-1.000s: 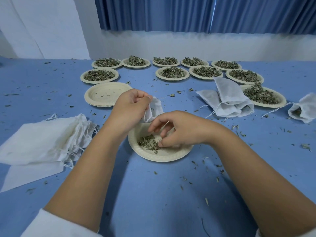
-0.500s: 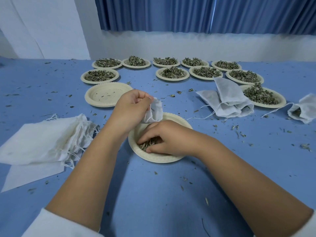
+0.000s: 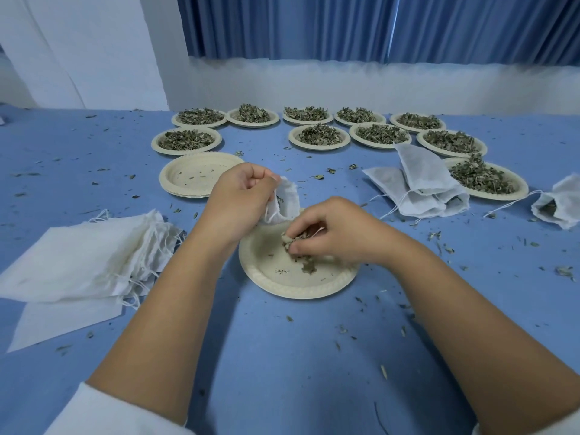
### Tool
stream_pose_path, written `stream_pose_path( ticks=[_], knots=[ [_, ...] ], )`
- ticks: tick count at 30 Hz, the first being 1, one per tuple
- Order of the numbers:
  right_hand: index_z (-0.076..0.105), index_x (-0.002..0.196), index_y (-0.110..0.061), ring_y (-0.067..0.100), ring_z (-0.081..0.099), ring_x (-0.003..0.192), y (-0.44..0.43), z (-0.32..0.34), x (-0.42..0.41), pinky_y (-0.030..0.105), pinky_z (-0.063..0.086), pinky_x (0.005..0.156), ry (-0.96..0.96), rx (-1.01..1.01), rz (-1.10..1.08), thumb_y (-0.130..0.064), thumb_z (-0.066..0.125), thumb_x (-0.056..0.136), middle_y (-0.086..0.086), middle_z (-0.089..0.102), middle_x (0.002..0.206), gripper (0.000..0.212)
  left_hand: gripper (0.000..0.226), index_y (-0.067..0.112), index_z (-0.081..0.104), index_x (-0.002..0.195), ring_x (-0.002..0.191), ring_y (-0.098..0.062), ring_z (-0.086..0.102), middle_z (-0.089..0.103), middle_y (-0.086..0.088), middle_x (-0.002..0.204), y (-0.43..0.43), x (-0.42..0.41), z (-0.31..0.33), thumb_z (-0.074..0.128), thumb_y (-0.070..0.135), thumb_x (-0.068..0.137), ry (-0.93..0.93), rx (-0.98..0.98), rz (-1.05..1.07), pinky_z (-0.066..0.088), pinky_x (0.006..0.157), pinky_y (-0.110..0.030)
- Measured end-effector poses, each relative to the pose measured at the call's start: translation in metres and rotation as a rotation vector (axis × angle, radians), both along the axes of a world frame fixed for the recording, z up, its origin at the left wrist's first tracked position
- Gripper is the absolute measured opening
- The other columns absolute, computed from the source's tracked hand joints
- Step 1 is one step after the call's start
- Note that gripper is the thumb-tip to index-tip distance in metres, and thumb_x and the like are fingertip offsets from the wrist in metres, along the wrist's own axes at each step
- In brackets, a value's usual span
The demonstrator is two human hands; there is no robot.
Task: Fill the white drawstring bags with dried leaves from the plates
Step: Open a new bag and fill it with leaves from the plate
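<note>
The person's left grip (image 3: 241, 199) is closed on the edge of a white drawstring bag (image 3: 287, 199), holding it up just over the 11 o'clock rim of the near plate (image 3: 282, 284). The right grip (image 3: 339, 233) pinches a clump of dried leaves (image 3: 295, 243) above that plate, close beside the bag. Only crumbs are left on the plate, so I'd judge this bag nearly done. Filled bags (image 3: 420, 186) lie at 2 o'clock, with a lone filled bag (image 3: 558, 205) out at 3. Stacked empty plates (image 3: 194, 174) sit at 11. Plenty remains, though: ten heaped plates (image 3: 318, 135) wait from 12 to 2 o'clock, and a pile of flat empty bags (image 3: 94, 255) lies at 9 on the bench (image 3: 282, 356).
</note>
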State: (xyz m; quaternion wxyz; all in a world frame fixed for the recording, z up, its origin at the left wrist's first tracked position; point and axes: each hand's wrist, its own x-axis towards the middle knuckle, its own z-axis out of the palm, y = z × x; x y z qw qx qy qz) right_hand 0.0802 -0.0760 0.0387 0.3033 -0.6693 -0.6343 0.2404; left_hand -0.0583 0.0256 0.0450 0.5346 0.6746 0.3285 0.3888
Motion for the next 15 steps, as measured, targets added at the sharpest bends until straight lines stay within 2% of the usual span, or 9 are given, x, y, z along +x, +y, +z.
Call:
stream_pose_path(
  ticks=[3,7,10,12,15],
  knots=[
    [0.079,0.088,-0.023,-0.003,0.062,0.062,-0.005,0.01,0.017,0.009,0.047,0.063,0.105,-0.012,-0.044,-0.018,0.081,0.079,-0.013,0.072,0.069,0.011,0.015,0.017,0.062,0.082,0.035,-0.003,0.037,0.053,0.012,0.047,0.001,-0.001,0.0,0.056,0.012,0.096,-0.006,-0.004,0.006,0.032,0.04,-0.015],
    [0.078,0.09,-0.016,0.009,0.071,0.079,-0.008,0.014,0.028,0.017,0.054,0.077,0.378,0.096,-0.132,-0.011,0.08,0.078,0.002,0.077,0.087,0.013,0.014,0.016,0.062,0.084,0.035,-0.003,0.039,0.054,0.01,0.046,0.0,-0.001,0.0,0.055,0.013,0.096,0.016,0.0,-0.014,0.033,0.04,-0.015],
    [0.076,0.092,-0.011,0.009,0.07,0.078,-0.001,0.008,0.018,0.018,0.055,0.075,0.619,0.242,-0.22,-0.007,0.077,0.08,0.003,0.077,0.089,0.013,0.014,0.015,0.062,0.084,0.034,-0.001,0.041,0.056,0.008,0.048,-0.003,0.002,-0.001,0.056,0.013,0.096,0.035,-0.005,-0.023,0.033,0.039,-0.011],
    [0.076,0.094,-0.01,0.007,0.069,0.073,0.005,0.003,0.007,0.017,0.054,0.072,0.712,0.321,-0.269,-0.007,0.076,0.082,0.001,0.076,0.085,0.012,0.013,0.016,0.063,0.084,0.035,0.001,0.043,0.058,0.005,0.055,-0.005,0.003,-0.001,0.058,0.014,0.096,0.044,-0.01,-0.01,0.033,0.038,-0.011],
    [0.073,0.104,-0.003,0.008,0.069,0.076,0.011,-0.005,-0.004,0.021,0.056,0.078,0.822,0.397,-0.363,-0.008,0.076,0.082,0.003,0.076,0.087,0.023,0.013,0.016,0.062,0.084,0.034,0.002,0.042,0.058,-0.002,0.063,-0.007,0.006,0.0,0.057,0.014,0.096,0.045,-0.021,-0.011,0.032,0.038,-0.01]
  ],
)
